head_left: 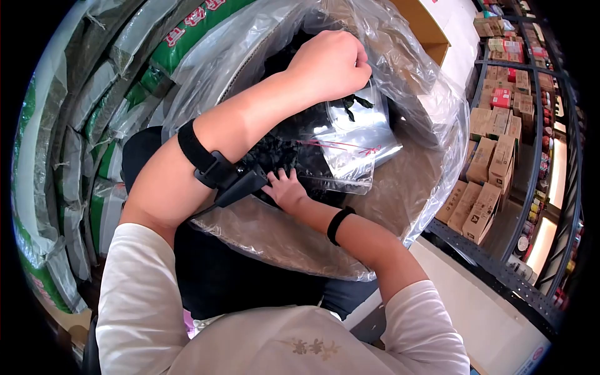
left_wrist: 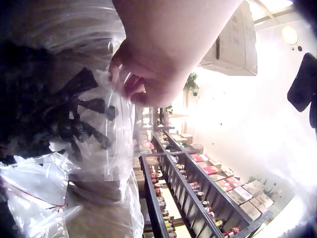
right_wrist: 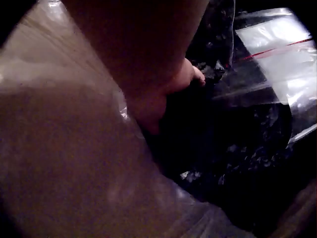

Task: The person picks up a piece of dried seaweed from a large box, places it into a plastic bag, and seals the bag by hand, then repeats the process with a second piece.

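Note:
My left hand [head_left: 331,65] is above the far part of a big liner-covered container, its fingers curled. In the left wrist view its fingers [left_wrist: 130,85] pinch clear plastic; the wrist covers part of the grip. Below that hand, black shrivelled pieces [left_wrist: 81,111] show against the plastic. A clear bag with a red line [head_left: 359,150] lies over the dark contents, a few black pieces [head_left: 353,106] on it. Lower down, my right hand [head_left: 286,189] rests at the near side, fingers spread on the black pieces [head_left: 275,153]. In the right wrist view mostly its thumb side [right_wrist: 183,79] shows.
A clear plastic liner [head_left: 431,150] drapes over the container's rim. Stacked green and white sacks [head_left: 119,94] stand close on the left. On the right, shelves hold cardboard boxes [head_left: 494,159] and bottles [left_wrist: 203,198]. An open carton [head_left: 422,28] stands behind.

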A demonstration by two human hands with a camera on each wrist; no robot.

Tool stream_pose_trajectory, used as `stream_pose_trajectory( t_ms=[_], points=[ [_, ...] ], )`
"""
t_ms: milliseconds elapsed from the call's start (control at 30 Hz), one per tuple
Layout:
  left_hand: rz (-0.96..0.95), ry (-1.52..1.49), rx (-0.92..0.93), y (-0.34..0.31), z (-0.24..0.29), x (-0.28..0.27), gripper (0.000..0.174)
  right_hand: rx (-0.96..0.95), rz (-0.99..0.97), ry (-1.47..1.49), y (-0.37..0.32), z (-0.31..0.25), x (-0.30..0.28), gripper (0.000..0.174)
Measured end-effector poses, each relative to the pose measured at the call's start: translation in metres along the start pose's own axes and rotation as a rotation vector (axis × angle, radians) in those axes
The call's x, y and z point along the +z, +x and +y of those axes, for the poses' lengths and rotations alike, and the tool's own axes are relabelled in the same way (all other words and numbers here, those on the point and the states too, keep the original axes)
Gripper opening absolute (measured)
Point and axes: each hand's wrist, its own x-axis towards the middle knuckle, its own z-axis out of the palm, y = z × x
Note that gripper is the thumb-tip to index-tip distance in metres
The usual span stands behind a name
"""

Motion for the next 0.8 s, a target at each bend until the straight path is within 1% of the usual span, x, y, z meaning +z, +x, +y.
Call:
stream_pose_trajectory(
  t_ms=[100, 133, 167, 233, 267, 300, 367, 400, 433, 500, 533, 567, 600, 633, 700, 733, 767, 800],
  points=[
    [-0.025, -0.002, -0.002, 0.0, 0.002, 0.0, 0.025, 0.029, 0.034, -0.003, 0.011, 0.0, 0.002, 0.043],
    [-0.024, -0.001, 0.002, 0.001, 0.001, 0.0, 0.025, 0.033, -0.01, -0.043, 0.012, -0.005, 0.0, 0.042],
    [0.0, -0.016, 0.005, 0.001, 0.0, 0.002, 0.023, 0.036, -0.008, -0.044, 0.015, -0.006, 0.0, 0.042],
    [0.023, -0.031, 0.008, 0.0, 0.0, 0.002, 0.022, 0.04, -0.076, 0.017, 0.015, -0.009, -0.004, 0.04],
    [0.019, -0.024, 0.006, -0.001, 0.0, 0.002, 0.022, -0.006, -0.003, 0.019, 0.006, -0.003, -0.005, 0.037],
    [0.019, -0.017, 0.006, 0.0, 0.001, 0.001, 0.022, -0.002, -0.003, 0.015, -0.002, 0.001, -0.011, 0.037],
    [-0.004, -0.009, 0.005, 0.0, 0.003, -0.001, 0.024, 0.003, 0.177, 0.212, -0.017, 0.007, -0.018, 0.037],
    [-0.029, 0.005, 0.0, 0.0, 0.004, -0.002, 0.026, 0.01, 0.306, 0.211, -0.025, 0.01, -0.021, 0.042],
    [-0.023, 0.0, 0.001, 0.0, 0.004, -0.002, 0.026, 0.014, 0.396, 0.387, -0.035, 0.013, -0.033, 0.049],
    [-0.042, -0.014, -0.023, 0.001, 0.005, -0.004, 0.026, -0.045, 0.495, 0.619, -0.054, 0.019, -0.063, 0.046],
    [-0.034, -0.017, -0.019, 0.002, 0.005, -0.005, 0.026, -0.093, 0.495, 0.696, -0.067, 0.022, -0.081, 0.042],
    [-0.05, 0.0, -0.038, 0.002, 0.005, -0.005, 0.031, -0.14, 0.493, 0.773, -0.081, 0.026, -0.099, 0.039],
    [-0.066, 0.017, -0.055, 0.003, 0.005, -0.006, 0.035, -0.199, 0.539, 0.791, -0.094, 0.029, -0.111, 0.038],
    [-0.058, 0.016, -0.048, 0.004, 0.005, -0.007, 0.035, -0.258, 0.573, 0.884, -0.109, 0.031, -0.128, 0.04],
    [-0.107, -0.143, -0.176, 0.005, 0.006, -0.008, 0.049, -0.346, 0.63, 0.942, -0.139, 0.038, -0.151, 0.041],
    [-0.111, -0.181, -0.167, 0.005, 0.005, -0.009, 0.068, -0.363, 0.643, 0.987, -0.154, 0.041, -0.163, 0.042],
    [-0.104, -0.183, -0.159, 0.005, 0.005, -0.009, 0.068, -0.379, 0.655, 1.034, -0.169, 0.045, -0.171, 0.043],
    [-0.117, -0.266, -0.228, 0.006, 0.005, -0.008, 0.074, -0.368, 0.682, 1.061, -0.183, 0.054, -0.177, 0.046]
  ],
)
